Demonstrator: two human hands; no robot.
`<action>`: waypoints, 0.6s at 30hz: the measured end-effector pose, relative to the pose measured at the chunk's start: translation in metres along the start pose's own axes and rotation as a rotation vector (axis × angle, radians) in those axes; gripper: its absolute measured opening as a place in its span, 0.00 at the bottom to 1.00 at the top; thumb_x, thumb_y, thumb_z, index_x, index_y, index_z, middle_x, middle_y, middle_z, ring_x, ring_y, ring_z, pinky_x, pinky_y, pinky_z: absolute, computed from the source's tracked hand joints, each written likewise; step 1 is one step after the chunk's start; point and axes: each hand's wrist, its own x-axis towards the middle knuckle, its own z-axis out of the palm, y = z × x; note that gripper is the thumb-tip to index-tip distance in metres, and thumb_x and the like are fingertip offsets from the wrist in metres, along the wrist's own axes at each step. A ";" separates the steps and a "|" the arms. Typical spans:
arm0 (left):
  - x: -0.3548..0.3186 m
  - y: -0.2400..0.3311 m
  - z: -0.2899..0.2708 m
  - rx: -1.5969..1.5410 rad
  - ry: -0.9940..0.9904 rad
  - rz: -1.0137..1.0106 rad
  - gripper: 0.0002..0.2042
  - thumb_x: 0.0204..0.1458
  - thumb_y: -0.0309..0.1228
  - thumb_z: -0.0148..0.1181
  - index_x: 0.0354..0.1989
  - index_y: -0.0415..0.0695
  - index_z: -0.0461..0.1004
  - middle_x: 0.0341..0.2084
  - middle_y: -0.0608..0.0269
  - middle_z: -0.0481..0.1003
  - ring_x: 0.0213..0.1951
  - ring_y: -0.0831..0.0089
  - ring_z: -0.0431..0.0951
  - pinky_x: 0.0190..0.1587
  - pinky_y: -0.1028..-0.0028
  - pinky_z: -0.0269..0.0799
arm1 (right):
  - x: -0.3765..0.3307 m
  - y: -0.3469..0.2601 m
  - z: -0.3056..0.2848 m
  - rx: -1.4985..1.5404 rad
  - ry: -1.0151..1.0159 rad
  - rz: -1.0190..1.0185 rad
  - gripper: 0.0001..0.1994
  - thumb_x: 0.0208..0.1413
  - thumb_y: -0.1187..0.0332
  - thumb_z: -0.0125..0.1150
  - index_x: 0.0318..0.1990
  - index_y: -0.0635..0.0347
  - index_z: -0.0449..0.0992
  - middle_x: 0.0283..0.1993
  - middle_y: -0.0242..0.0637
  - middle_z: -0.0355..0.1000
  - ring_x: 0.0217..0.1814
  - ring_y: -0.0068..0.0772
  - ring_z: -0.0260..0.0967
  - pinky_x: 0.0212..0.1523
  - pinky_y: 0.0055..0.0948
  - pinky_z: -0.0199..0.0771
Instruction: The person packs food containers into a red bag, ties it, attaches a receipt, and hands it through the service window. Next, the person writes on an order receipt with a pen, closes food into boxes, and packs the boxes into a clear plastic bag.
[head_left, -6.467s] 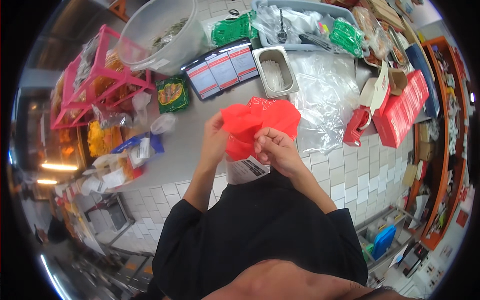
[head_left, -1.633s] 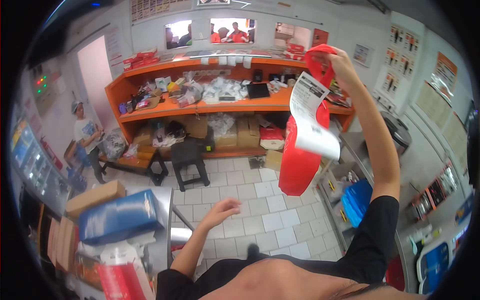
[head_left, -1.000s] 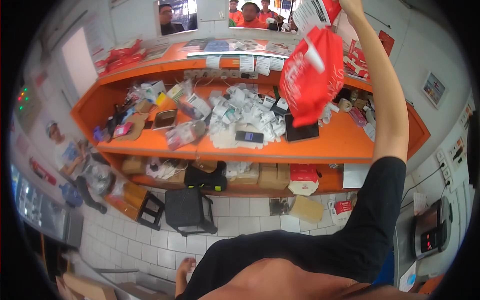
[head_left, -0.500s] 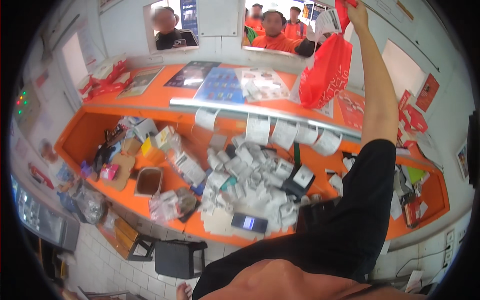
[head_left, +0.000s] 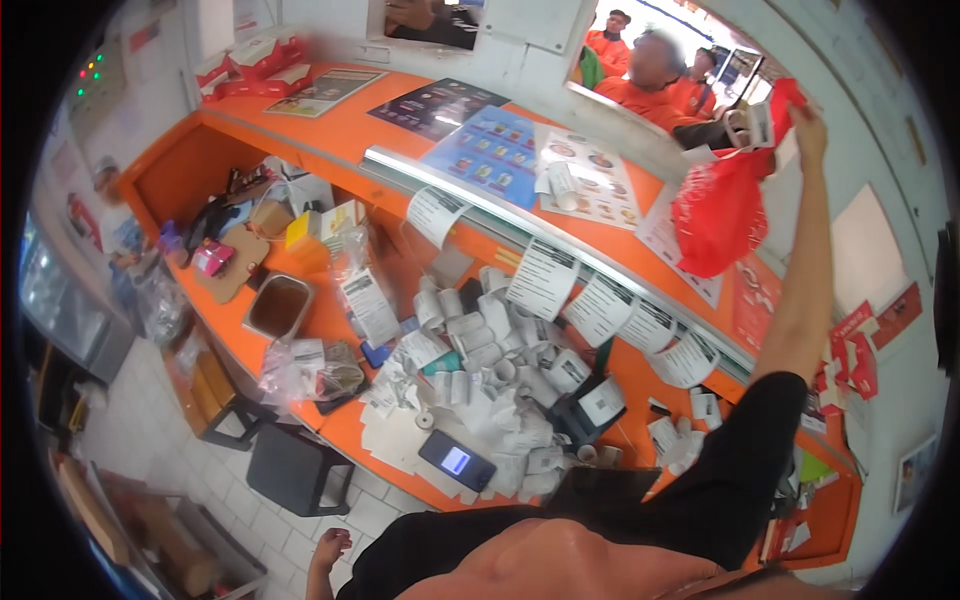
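My right arm is stretched far out over the counter, and my right hand (head_left: 808, 125) is closed around the gathered top of a red plastic bag (head_left: 720, 215). The bag hangs full above the counter's far ledge, beside the serving window (head_left: 660, 70). A white slip (head_left: 760, 125) shows near its top. From the window, a person in orange (head_left: 650, 90) reaches a dark-sleeved arm (head_left: 705, 135) up to the bag's top; whether those fingers grip it is unclear. Low at my left side, my left hand (head_left: 332, 545) holds nothing, its fingers loosely bent and apart.
Crumpled receipts (head_left: 500, 370) cover the orange counter (head_left: 400, 465), with a phone (head_left: 457, 462) near its front edge. Printed slips (head_left: 545, 280) hang from a metal rail (head_left: 450, 180). A metal tray (head_left: 278, 305) sits left. Black stool (head_left: 290, 470) stands on the floor; red boxes (head_left: 265, 60) sit far left.
My view has swung and tilted toward the right. The red bag is lower over the ledge, with the other person's arm now close against its top. More of my left hand shows.
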 end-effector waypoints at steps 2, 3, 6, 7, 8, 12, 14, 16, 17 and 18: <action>-0.054 0.002 0.013 0.026 0.063 0.126 0.13 0.51 0.34 0.52 0.43 0.44 0.71 0.31 0.63 0.76 0.34 0.73 0.78 0.29 0.75 0.66 | -0.007 -0.008 0.025 -0.302 0.027 0.042 0.19 0.43 0.57 0.66 0.44 0.55 0.77 0.33 0.37 0.77 0.39 0.38 0.74 0.43 0.35 0.70; -0.081 -0.017 0.013 0.004 0.088 0.166 0.13 0.53 0.34 0.52 0.43 0.42 0.71 0.31 0.62 0.76 0.34 0.73 0.77 0.29 0.75 0.66 | -0.009 -0.013 0.025 -0.336 -0.048 0.045 0.16 0.46 0.60 0.63 0.42 0.57 0.76 0.30 0.40 0.76 0.36 0.37 0.73 0.42 0.34 0.71; -0.115 -0.117 0.011 -0.157 0.211 0.232 0.13 0.55 0.35 0.51 0.41 0.39 0.72 0.30 0.62 0.76 0.33 0.70 0.76 0.38 0.70 0.72 | -0.108 -0.062 0.064 -0.171 -0.015 -0.189 0.15 0.46 0.64 0.61 0.42 0.60 0.75 0.33 0.41 0.74 0.38 0.35 0.72 0.43 0.32 0.71; -0.125 -0.171 0.019 -0.118 0.328 0.144 0.15 0.53 0.40 0.51 0.37 0.39 0.74 0.29 0.60 0.76 0.31 0.70 0.76 0.37 0.69 0.71 | -0.172 -0.101 0.091 -0.017 0.009 -0.269 0.15 0.47 0.65 0.61 0.42 0.60 0.75 0.35 0.42 0.74 0.38 0.35 0.72 0.43 0.32 0.71; -0.152 -0.181 0.017 0.046 0.399 0.086 0.18 0.50 0.44 0.51 0.33 0.41 0.76 0.27 0.56 0.77 0.30 0.69 0.76 0.37 0.68 0.71 | -0.249 -0.137 0.102 0.122 0.043 -0.305 0.14 0.47 0.67 0.60 0.42 0.61 0.74 0.36 0.42 0.73 0.39 0.34 0.71 0.43 0.32 0.71; -0.256 -0.274 0.036 -0.349 0.587 0.088 0.19 0.51 0.44 0.54 0.39 0.37 0.75 0.33 0.55 0.77 0.35 0.69 0.77 0.39 0.69 0.71 | -0.635 -0.302 0.117 0.716 -0.250 -0.151 0.13 0.47 0.72 0.58 0.42 0.65 0.72 0.41 0.44 0.72 0.41 0.32 0.70 0.43 0.30 0.71; -0.310 -0.309 0.043 -0.520 0.665 0.165 0.21 0.52 0.43 0.54 0.45 0.37 0.71 0.37 0.55 0.76 0.37 0.70 0.76 0.40 0.71 0.71 | -0.835 -0.400 0.066 0.985 -0.690 -0.025 0.13 0.47 0.75 0.57 0.42 0.66 0.72 0.44 0.44 0.71 0.42 0.31 0.69 0.43 0.29 0.71; -0.362 -0.349 0.038 -0.432 0.715 0.150 0.21 0.53 0.43 0.53 0.47 0.39 0.69 0.38 0.55 0.76 0.39 0.69 0.76 0.42 0.70 0.71 | -1.004 -0.513 -0.028 1.254 -1.261 0.026 0.12 0.48 0.78 0.56 0.42 0.68 0.71 0.46 0.45 0.70 0.43 0.30 0.68 0.43 0.29 0.71; -0.383 -0.376 0.023 -0.343 0.719 0.124 0.21 0.53 0.44 0.53 0.48 0.40 0.68 0.38 0.55 0.76 0.40 0.68 0.76 0.44 0.69 0.70 | -1.053 -0.579 -0.110 1.307 -1.642 0.022 0.18 0.45 0.81 0.57 0.46 0.69 0.68 0.54 0.45 0.65 0.48 0.29 0.66 0.45 0.30 0.70; -0.400 -0.399 0.012 -0.380 0.726 0.105 0.22 0.54 0.46 0.52 0.48 0.40 0.68 0.38 0.55 0.76 0.41 0.67 0.75 0.45 0.69 0.69 | -1.075 -0.621 -0.189 1.455 -1.819 -0.212 0.21 0.44 0.78 0.61 0.49 0.66 0.68 0.52 0.43 0.66 0.48 0.32 0.68 0.45 0.29 0.69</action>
